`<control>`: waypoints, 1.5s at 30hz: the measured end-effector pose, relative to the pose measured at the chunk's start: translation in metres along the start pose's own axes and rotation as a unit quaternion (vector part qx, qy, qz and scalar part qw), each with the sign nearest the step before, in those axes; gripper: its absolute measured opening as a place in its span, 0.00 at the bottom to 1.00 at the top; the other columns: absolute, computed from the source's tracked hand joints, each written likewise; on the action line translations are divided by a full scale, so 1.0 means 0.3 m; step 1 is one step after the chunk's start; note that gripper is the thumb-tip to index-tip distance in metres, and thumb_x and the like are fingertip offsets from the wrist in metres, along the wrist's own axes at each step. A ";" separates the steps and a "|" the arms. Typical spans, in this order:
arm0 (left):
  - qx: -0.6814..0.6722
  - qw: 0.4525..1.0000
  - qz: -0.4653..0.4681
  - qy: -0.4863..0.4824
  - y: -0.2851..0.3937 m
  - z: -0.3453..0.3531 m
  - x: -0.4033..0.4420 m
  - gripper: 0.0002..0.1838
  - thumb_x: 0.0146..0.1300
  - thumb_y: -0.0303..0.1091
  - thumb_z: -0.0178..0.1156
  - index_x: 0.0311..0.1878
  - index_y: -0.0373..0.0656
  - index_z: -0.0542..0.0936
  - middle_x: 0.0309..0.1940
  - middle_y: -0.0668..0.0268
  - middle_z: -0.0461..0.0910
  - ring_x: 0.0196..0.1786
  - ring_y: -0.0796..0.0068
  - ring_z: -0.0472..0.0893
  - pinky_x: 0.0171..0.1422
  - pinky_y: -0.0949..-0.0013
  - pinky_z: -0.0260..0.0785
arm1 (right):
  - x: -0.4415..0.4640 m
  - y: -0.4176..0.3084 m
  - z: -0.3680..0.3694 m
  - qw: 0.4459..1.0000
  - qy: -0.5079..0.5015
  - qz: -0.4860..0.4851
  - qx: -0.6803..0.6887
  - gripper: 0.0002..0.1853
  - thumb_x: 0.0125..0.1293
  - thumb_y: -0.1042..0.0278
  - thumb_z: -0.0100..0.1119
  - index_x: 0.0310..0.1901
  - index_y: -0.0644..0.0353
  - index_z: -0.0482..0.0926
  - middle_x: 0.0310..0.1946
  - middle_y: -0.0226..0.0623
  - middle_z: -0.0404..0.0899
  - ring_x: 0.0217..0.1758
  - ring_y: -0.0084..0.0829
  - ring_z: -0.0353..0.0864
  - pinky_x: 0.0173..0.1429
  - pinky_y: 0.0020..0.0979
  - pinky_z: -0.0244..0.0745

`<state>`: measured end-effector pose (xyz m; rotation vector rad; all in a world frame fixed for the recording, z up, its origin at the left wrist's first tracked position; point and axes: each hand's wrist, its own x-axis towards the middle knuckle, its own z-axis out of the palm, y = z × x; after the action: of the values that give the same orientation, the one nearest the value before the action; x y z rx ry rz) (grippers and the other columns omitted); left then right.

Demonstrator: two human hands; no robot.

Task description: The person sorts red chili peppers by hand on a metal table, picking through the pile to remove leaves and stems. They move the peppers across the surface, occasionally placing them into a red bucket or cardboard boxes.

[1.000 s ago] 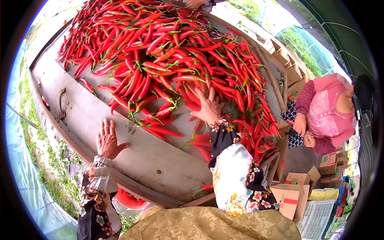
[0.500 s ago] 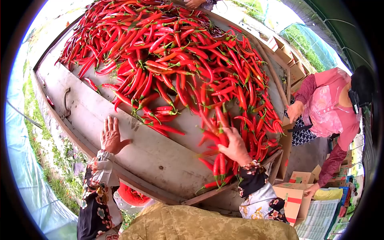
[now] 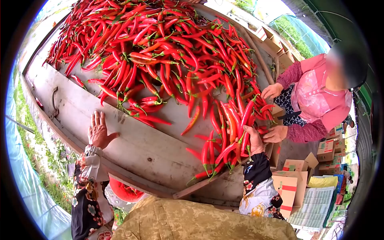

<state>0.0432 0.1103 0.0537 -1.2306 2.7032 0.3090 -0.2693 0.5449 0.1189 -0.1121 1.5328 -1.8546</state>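
A large heap of long red chili peppers [image 3: 160, 48] with green stems covers the far part of a wooden table [image 3: 132, 136]. My left hand [image 3: 100, 132] lies flat on the bare board near the table's left edge, fingers stretched out. At the near right corner, my right hand [image 3: 254, 140] is closed around several chili peppers [image 3: 236, 124]; its thumb shows on top, while most fingers are hidden. Beneath and left of it, more chili peppers [image 3: 208, 152] lie with stems toward me.
A co-worker in pink stands at the right, one hand [image 3: 272, 91] by the table edge, the other hand [image 3: 276, 134] beside mine. Cardboard boxes [image 3: 289, 188] and a pale plastic crate [image 3: 312, 208] stand lower right. A red basin [image 3: 124, 190] sits below the near edge.
My right hand has moved right and slightly up, closing on chili peppers. My left hand stays flat on the board. The co-worker has leaned in, bringing both hands to the table's right edge.
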 end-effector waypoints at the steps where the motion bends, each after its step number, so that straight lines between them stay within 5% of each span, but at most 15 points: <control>1: 0.001 1.000 0.000 0.001 -0.003 0.000 0.000 0.62 0.44 0.55 0.75 0.76 0.43 0.48 0.78 0.53 0.39 0.80 0.52 0.42 0.73 0.38 0.51 | 0.023 0.026 -0.045 1.000 0.002 0.016 0.016 0.26 0.65 0.59 0.57 0.62 0.61 0.70 0.41 0.49 0.84 0.29 0.33 0.83 0.32 0.29 0.79; 4: 0.002 1.000 0.002 0.003 0.003 0.002 -0.001 0.62 0.44 0.55 0.75 0.76 0.43 0.49 0.78 0.53 0.39 0.80 0.52 0.42 0.73 0.38 0.51 | 0.032 0.017 -0.086 0.996 -0.043 0.068 0.044 0.27 0.64 0.60 0.58 0.63 0.60 0.70 0.43 0.47 0.83 0.30 0.31 0.83 0.30 0.31 0.80; 8: -0.001 1.000 -0.002 0.006 0.008 -0.007 -0.007 0.61 0.44 0.54 0.76 0.76 0.43 0.49 0.78 0.53 0.40 0.80 0.52 0.42 0.72 0.37 0.52 | 0.031 -0.028 -0.025 0.986 0.074 -0.021 -0.147 0.31 0.60 0.66 0.65 0.65 0.61 0.69 0.53 0.34 0.77 0.45 0.27 0.81 0.38 0.32 0.82; 11: -0.002 1.000 0.001 0.008 0.014 -0.011 -0.008 0.61 0.44 0.53 0.76 0.76 0.42 0.49 0.78 0.52 0.40 0.79 0.51 0.43 0.72 0.37 0.52 | 0.089 -0.047 -0.082 0.845 0.092 -0.223 -0.477 0.36 0.55 0.67 0.70 0.65 0.64 0.67 0.54 0.43 0.75 0.59 0.38 0.75 0.61 0.36 0.71; 12: -0.002 1.000 0.001 0.008 0.013 -0.011 -0.007 0.62 0.43 0.53 0.76 0.76 0.42 0.49 0.78 0.52 0.40 0.79 0.51 0.43 0.73 0.37 0.51 | 0.083 -0.051 -0.086 0.724 0.173 -0.235 -0.624 0.37 0.55 0.64 0.71 0.65 0.64 0.65 0.59 0.53 0.68 0.64 0.46 0.69 0.65 0.41 0.67; 15: 0.006 1.000 -0.007 -0.003 0.018 -0.018 -0.011 0.62 0.44 0.55 0.75 0.76 0.44 0.48 0.78 0.51 0.41 0.79 0.51 0.42 0.74 0.41 0.50 | 0.074 -0.081 0.068 0.598 0.231 -0.357 -0.680 0.37 0.51 0.66 0.72 0.63 0.60 0.66 0.61 0.54 0.65 0.64 0.53 0.66 0.66 0.47 0.65; 17: 0.003 1.000 -0.010 -0.003 0.020 -0.020 -0.012 0.62 0.44 0.55 0.75 0.76 0.44 0.48 0.78 0.51 0.41 0.79 0.51 0.42 0.75 0.41 0.49 | 0.102 -0.049 0.209 0.574 0.194 -0.414 -0.679 0.28 0.49 0.72 0.69 0.54 0.58 0.73 0.59 0.48 0.68 0.61 0.50 0.69 0.61 0.47 0.68; 19: 0.003 1.000 -0.012 -0.005 0.025 -0.024 -0.013 0.62 0.44 0.56 0.75 0.76 0.43 0.48 0.78 0.51 0.41 0.79 0.50 0.42 0.75 0.42 0.49 | 0.173 0.054 0.310 0.564 0.030 -0.468 -0.680 0.11 0.53 0.73 0.61 0.40 0.56 0.79 0.47 0.36 0.75 0.58 0.42 0.72 0.56 0.45 0.68; 20: 0.003 1.000 -0.012 -0.006 0.026 -0.024 -0.013 0.62 0.44 0.56 0.75 0.76 0.43 0.48 0.78 0.51 0.41 0.79 0.50 0.42 0.75 0.42 0.49 | 0.193 0.122 0.359 0.514 0.009 -0.483 -0.709 0.06 0.57 0.71 0.55 0.36 0.55 0.79 0.43 0.34 0.77 0.59 0.41 0.71 0.57 0.44 0.65; 23: -0.004 1.000 -0.008 0.001 0.019 -0.018 -0.010 0.63 0.42 0.55 0.76 0.76 0.42 0.49 0.78 0.50 0.40 0.79 0.51 0.42 0.74 0.39 0.49 | 0.326 0.288 0.338 0.492 -0.028 -0.455 -0.741 0.07 0.58 0.69 0.53 0.36 0.53 0.80 0.43 0.31 0.78 0.61 0.38 0.69 0.59 0.43 0.63; 26: -0.015 1.000 -0.008 0.006 0.015 -0.012 -0.006 0.64 0.41 0.55 0.77 0.76 0.42 0.49 0.78 0.50 0.40 0.80 0.51 0.42 0.73 0.36 0.49 | 0.307 0.216 0.350 0.571 -0.071 -0.457 -0.678 0.08 0.52 0.72 0.60 0.36 0.51 0.81 0.42 0.26 0.78 0.58 0.34 0.70 0.58 0.42 0.63; 30: -0.012 1.000 -0.003 0.006 0.012 -0.008 -0.003 0.65 0.40 0.56 0.77 0.76 0.42 0.49 0.77 0.49 0.40 0.80 0.50 0.41 0.73 0.35 0.50 | 0.177 0.115 0.390 0.875 -0.130 -0.241 -0.400 0.12 0.62 0.69 0.67 0.46 0.61 0.81 0.36 0.34 0.85 0.38 0.27 0.83 0.45 0.30 0.76; 31: -0.013 1.000 -0.003 0.006 0.013 -0.006 -0.003 0.65 0.40 0.56 0.77 0.76 0.41 0.49 0.77 0.49 0.41 0.79 0.50 0.42 0.73 0.35 0.50 | 0.153 0.104 0.395 0.897 -0.134 -0.224 -0.356 0.12 0.63 0.69 0.66 0.47 0.62 0.81 0.36 0.34 0.85 0.39 0.25 0.83 0.45 0.28 0.76; 38: -0.016 1.000 -0.001 0.014 0.009 -0.003 0.000 0.65 0.40 0.56 0.77 0.75 0.40 0.50 0.77 0.49 0.41 0.79 0.49 0.42 0.72 0.35 0.51 | 0.030 0.081 0.380 0.978 -0.169 -0.095 -0.073 0.11 0.69 0.71 0.59 0.50 0.63 0.79 0.41 0.34 0.83 0.41 0.23 0.82 0.46 0.26 0.79; 45: -0.006 0.999 0.010 0.039 0.008 0.003 -0.007 0.63 0.42 0.60 0.74 0.75 0.38 0.51 0.77 0.48 0.44 0.79 0.49 0.45 0.72 0.37 0.52 | -0.103 0.047 0.346 0.988 -0.117 -0.065 -0.074 0.12 0.70 0.69 0.58 0.50 0.66 0.78 0.39 0.33 0.82 0.41 0.21 0.81 0.47 0.24 0.77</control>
<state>0.0428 0.1135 0.0536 -1.2446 2.7861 0.2864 -0.1893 0.4764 0.1478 -0.4934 1.5262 -1.7532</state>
